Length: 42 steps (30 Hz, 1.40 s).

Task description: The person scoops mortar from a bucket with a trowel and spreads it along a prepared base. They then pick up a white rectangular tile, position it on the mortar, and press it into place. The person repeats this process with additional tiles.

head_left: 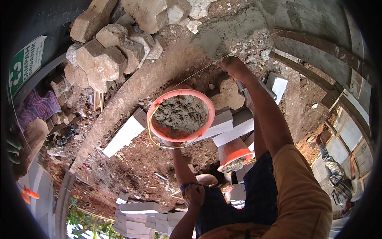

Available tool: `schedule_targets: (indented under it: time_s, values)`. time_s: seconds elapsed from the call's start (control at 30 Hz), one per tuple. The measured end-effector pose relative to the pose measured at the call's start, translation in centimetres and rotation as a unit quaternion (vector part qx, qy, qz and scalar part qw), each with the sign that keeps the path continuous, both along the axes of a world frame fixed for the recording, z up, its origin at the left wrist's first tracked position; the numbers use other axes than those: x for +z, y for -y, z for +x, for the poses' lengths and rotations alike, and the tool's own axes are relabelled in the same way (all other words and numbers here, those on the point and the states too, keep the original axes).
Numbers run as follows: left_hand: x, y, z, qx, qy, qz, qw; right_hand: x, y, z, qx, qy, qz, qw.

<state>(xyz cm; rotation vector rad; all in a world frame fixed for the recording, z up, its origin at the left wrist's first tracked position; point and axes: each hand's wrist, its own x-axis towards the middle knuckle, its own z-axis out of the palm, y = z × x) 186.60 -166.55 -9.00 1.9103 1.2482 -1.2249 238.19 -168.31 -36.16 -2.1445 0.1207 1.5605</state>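
This is an outdoor building site. Bare, rubble-strewn earth (137, 163) makes up the ground, with a taut string (205, 67) stretched across it. An orange bucket (211, 113) holds wet grey mortar (179, 113); pale rectangular building blocks (137, 226) stand stacked near the lower edge, and hexagonal paving stones (88, 61) lie heaped at upper left. Toward the distorted right rim, another person (338, 175) appears to be crouching near masonry.

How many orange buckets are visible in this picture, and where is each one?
2. The larger-looking bucket, with grey mix inside, is near the middle; the smaller-looking bucket is lower right, beside the dark shorts. Others may be hidden behind the body.
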Motion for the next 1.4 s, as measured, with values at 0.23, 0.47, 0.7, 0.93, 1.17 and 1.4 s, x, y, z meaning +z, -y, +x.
schedule_targets:
  time_s: [0.23, 0.47, 0.7, 0.93, 1.17, 1.4]
  values:
    - [0.0, -0.4, -1.6, 0.032, 0.027, -0.020, 0.999, 5.0, 8.2, -3.1, 0.381, 0.226, -0.004, 0.897]
    - [0.3, -2.7, -2.6, 0.041, 0.045, -0.041, 0.997, 21.3, 6.7, -17.2, 0.385, 0.223, 0.044, 0.895]
    - [2.0, -4.9, -2.2, 0.071, 0.079, -0.027, 0.994, 1.6, -1.7, -30.1, 0.226, 0.067, 0.089, 0.968]
    - [2.9, -5.7, -1.1, 0.111, 0.038, -0.042, 0.992, 3.2, 2.1, -32.4, 0.187, -0.078, 0.202, 0.958]
    - [1.4, -3.8, -2.2, 0.051, 0.117, 0.014, 0.992, 6.7, -0.3, -24.2, 0.189, -0.352, 0.148, 0.905]
    - [1.2, -2.9, -1.8, 0.042, 0.115, 0.029, 0.992, 14.9, -1.4, -14.3, 0.310, -0.266, 0.117, 0.905]
